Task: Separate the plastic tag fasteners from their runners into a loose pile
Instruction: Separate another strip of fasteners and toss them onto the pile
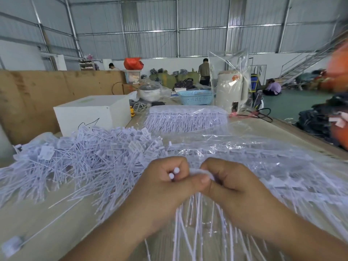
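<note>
Both fists curl tight on one fastener strip (195,194) near centre: left hand (165,183) gripping the runner ends, right hand (227,181) pinching beside it. Twist close together, then drop pieces onto the loose pile (79,159) at left.

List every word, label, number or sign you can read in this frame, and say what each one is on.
No text can be read.
Round red sticker on the cream plastic kettle: print blurred.
White square box: only a black line drawing, no words.
Flat heads of the white plastic tag fasteners in the loose pile: faint marks, too small.
Bunch of fasteners gripped by the left hand and right hand: no print visible.
</note>
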The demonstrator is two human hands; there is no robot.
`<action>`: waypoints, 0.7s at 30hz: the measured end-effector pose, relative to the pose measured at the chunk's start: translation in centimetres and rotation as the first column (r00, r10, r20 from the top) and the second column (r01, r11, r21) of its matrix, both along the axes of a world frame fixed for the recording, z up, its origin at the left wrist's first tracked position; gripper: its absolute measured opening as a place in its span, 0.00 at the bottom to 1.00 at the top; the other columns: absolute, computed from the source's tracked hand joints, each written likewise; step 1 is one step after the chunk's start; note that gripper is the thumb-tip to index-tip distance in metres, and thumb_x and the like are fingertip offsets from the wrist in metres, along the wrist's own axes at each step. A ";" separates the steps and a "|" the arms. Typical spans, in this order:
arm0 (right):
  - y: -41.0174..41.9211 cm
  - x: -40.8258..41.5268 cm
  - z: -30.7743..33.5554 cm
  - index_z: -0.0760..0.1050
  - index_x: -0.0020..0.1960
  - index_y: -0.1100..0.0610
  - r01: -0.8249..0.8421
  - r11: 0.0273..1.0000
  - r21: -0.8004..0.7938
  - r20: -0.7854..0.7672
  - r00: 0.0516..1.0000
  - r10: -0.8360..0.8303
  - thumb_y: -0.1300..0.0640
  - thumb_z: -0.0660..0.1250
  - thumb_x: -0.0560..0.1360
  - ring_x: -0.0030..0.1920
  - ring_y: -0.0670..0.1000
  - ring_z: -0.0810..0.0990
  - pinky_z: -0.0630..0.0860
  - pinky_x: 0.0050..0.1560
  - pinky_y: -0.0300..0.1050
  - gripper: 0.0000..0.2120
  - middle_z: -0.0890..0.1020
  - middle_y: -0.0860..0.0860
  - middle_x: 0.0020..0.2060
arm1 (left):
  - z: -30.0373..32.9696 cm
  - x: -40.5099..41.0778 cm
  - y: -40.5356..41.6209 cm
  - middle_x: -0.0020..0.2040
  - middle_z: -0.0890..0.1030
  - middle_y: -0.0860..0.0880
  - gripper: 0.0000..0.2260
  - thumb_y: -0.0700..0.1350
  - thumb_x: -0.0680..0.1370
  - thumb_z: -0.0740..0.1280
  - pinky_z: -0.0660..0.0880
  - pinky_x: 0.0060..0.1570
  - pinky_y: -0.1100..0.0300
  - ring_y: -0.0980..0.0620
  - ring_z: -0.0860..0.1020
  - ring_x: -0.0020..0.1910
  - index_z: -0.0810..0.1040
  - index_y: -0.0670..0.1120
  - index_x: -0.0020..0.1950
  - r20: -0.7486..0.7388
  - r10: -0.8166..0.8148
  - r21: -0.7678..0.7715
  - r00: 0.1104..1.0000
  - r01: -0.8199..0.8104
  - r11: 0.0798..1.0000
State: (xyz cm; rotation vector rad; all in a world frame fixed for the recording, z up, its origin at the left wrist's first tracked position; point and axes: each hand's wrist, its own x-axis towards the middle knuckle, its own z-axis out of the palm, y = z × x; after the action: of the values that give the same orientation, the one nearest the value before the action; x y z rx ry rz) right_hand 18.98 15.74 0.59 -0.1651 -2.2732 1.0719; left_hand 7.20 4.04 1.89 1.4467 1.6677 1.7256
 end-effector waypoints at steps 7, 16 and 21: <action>1.1 0.6 0.4 0.74 0.43 0.45 0.085 0.986 -0.146 -0.149 0.983 -0.107 0.36 0.65 0.75 0.29 0.45 0.67 0.65 0.29 0.37 0.13 0.69 0.43 0.28 | -0.3 -1.9 -0.3 0.26 0.65 0.51 0.22 0.60 0.66 0.74 0.65 0.25 0.69 0.53 0.64 0.25 0.67 0.49 0.29 0.099 0.131 0.008 0.987 -0.132 0.991; 1.0 0.4 -0.7 0.60 0.68 0.33 -0.194 0.979 -0.065 -0.002 0.981 0.194 0.33 0.63 0.73 0.44 0.54 0.79 0.74 0.50 0.67 0.26 0.78 0.45 0.41 | -0.6 -1.6 -0.1 0.28 0.76 0.52 0.08 0.56 0.74 0.67 0.68 0.26 0.65 0.55 0.73 0.25 0.83 0.58 0.50 0.144 -0.278 -0.113 0.950 0.295 0.949; 1.1 0.5 -0.9 0.65 0.65 0.34 -0.213 0.977 -0.013 0.106 0.971 0.213 0.37 0.64 0.75 0.39 0.54 0.77 0.75 0.47 0.60 0.20 0.75 0.46 0.35 | -0.6 -2.3 -0.4 0.39 0.79 0.40 0.12 0.58 0.73 0.68 0.74 0.33 0.61 0.53 0.77 0.31 0.84 0.56 0.52 0.110 -0.411 -0.273 0.905 0.426 0.863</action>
State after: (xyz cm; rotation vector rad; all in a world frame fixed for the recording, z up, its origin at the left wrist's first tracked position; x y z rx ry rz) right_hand 19.46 16.84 -0.31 0.0234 -2.4286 1.1989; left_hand 4.91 3.63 1.28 1.4758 1.3783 1.2115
